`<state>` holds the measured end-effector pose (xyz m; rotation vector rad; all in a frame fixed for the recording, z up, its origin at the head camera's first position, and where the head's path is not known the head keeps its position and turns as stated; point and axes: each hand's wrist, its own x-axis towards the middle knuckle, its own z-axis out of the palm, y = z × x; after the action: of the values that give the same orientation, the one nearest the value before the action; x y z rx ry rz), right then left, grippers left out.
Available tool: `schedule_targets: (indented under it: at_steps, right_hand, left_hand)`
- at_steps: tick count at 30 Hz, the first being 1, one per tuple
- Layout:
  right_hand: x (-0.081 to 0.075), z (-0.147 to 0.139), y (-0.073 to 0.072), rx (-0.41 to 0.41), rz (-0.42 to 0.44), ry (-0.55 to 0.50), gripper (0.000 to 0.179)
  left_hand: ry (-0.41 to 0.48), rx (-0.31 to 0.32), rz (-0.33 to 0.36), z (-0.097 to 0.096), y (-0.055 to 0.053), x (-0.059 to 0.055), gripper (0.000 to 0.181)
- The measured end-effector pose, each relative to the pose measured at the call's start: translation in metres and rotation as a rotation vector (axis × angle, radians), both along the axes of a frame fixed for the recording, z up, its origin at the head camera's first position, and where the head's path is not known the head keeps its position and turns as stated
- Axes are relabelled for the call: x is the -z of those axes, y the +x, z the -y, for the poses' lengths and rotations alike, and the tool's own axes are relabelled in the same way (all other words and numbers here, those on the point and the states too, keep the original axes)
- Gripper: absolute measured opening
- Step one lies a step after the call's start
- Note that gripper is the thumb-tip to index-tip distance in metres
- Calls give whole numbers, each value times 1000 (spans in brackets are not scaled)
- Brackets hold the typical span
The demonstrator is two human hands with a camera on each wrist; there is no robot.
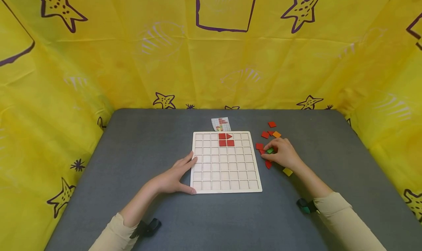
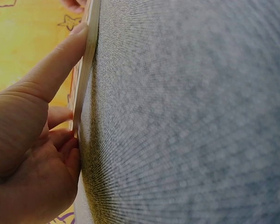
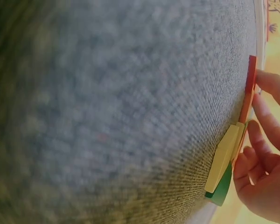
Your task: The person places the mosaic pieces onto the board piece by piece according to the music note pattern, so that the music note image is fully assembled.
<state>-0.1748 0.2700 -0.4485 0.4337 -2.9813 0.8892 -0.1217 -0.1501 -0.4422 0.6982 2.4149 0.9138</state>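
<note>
The person's left hand (image 1: 174,177) rests at the left side of a pale wooden grid board (image 1: 214,176), which lies flat near the middle of the table. Its fingers are spread and relaxed: the thumb touches the near left corner, and fingertips lie on the left edge farther up.

The board carries 4 red tiles close to its far edge. In the farthest row, a red square (image 1: 222,136) has a red triangle (image 1: 229,136) beside it, pointing right; the next row nearer holds 2 more red squares (image 1: 226,143) side by side.

The right hand (image 1: 284,154) is low over the loose tiles to the right of the board, thumb and index bent toward a red tile (image 1: 262,152) and a green tile (image 1: 270,150). The right wrist view shows fingertips against a red edge, but I cannot tell whether they grasp it.

Another red tile (image 1: 259,146) lies just left of these fingertips. An orange tile (image 1: 276,134) and more red tiles (image 1: 265,134) lie farther off, while a yellow tile (image 1: 288,172) lies on the near side, under the wrist.

Just beyond the board's far edge is a small picture card (image 1: 221,124) with a coloured grid design. The table (image 1: 148,133) is grey, with yellow starfish-patterned cloth (image 1: 115,71) behind it and at both sides.
</note>
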Motion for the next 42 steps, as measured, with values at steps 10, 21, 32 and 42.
schedule_targets:
  at_steps: [10,21,32,42]
  right_hand:
    - [2,1,1,9,-4,-15,17]
    - [3,1,1,7,-8,-26,17]
    - [3,3,0,25,2,-46,18]
    - [0,26,-4,106,79,-221,28]
  left_hand:
    - [4,4,4,0,0,0,109]
    - [9,4,10,0,1,-1,108]
    - [0,3,10,-1,1,0,109]
    - [-5,4,16,0,0,1,109]
